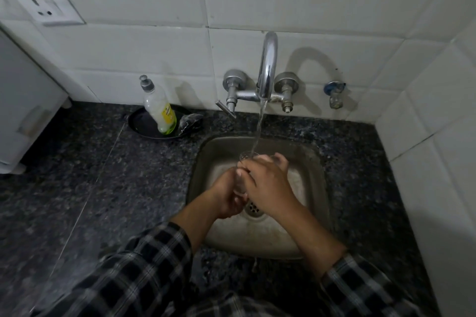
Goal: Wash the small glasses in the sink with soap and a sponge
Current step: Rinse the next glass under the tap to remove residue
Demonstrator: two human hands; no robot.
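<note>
A small clear glass [243, 162] is held over the steel sink [206, 162], its mouth under the water stream [258, 126] falling from the chrome tap [268, 64]. My left hand [228, 195] grips the glass from below, near its base. My right hand [265, 183] wraps over its upper side, fingers curled round it. Most of the glass is hidden by the two hands. The soap bottle [159, 108] leans on a black dish [140, 123] at the back left, with a dark sponge [190, 121] beside it.
Dark speckled granite counter [103, 175] surrounds the sink. White tiled walls stand behind and at the right. A white appliance [23, 100] sits at the far left, a wall socket [49, 8] above it. A small valve [334, 95] sticks out right of the tap. The drain [253, 207] shows between my wrists.
</note>
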